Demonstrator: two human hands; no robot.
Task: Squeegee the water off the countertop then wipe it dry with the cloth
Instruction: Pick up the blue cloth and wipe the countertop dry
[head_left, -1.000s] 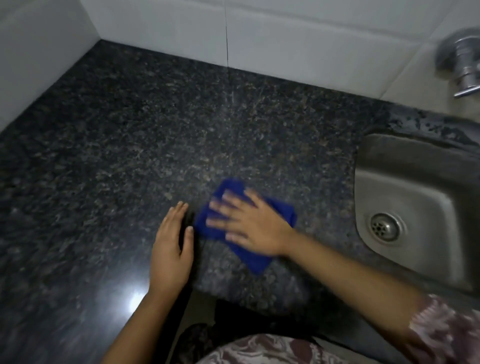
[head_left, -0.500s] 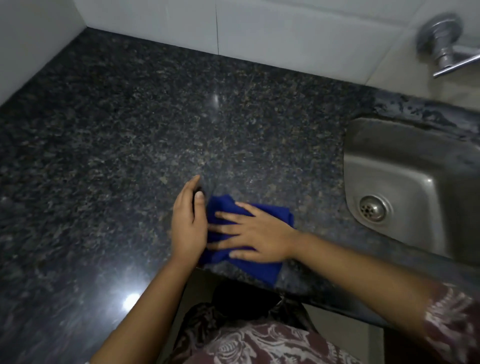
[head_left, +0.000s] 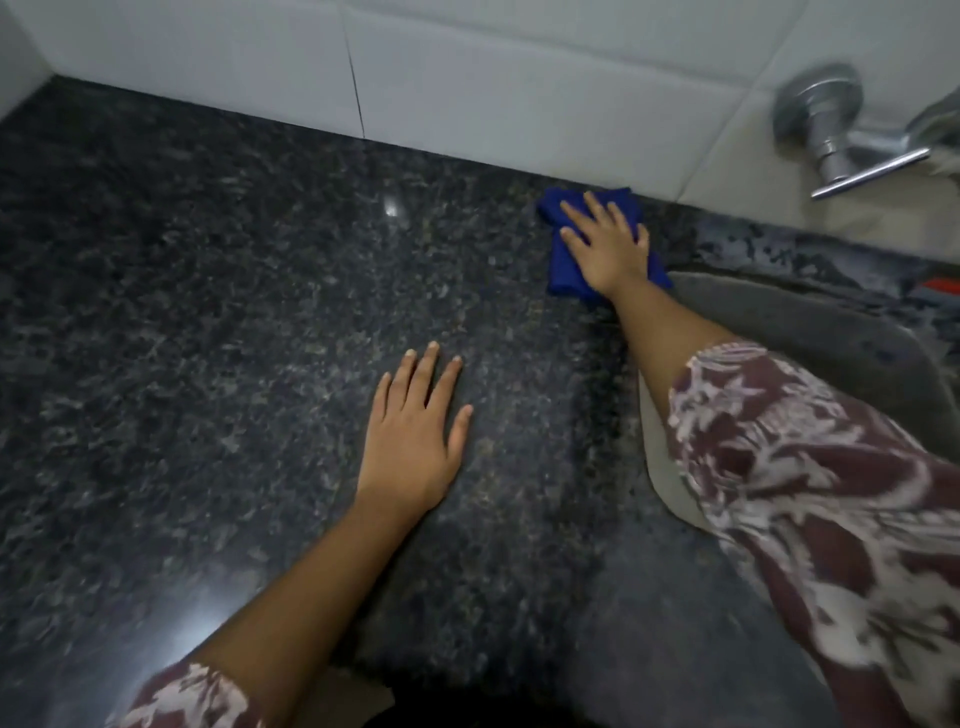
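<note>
My right hand (head_left: 608, 244), fingers spread, presses the folded blue cloth (head_left: 563, 267) at the back edge of the speckled black granite tabletop (head_left: 208, 312), by the white tiled wall (head_left: 467, 78) and steel sink (head_left: 810, 332). My left hand (head_left: 415, 436) lies flat, with wide granite to its left.

1 view only, head-worn and wide-angle. Looks forward and steeply down from close above the counter (head_left: 208, 338), with its near edge at the bottom of the frame. Faces the tiled wall (head_left: 519, 78) across the top, tilted so as to slope down rightward. Takes in the sink (head_left: 810, 322) at right and the tap (head_left: 826, 130) at upper right.
</note>
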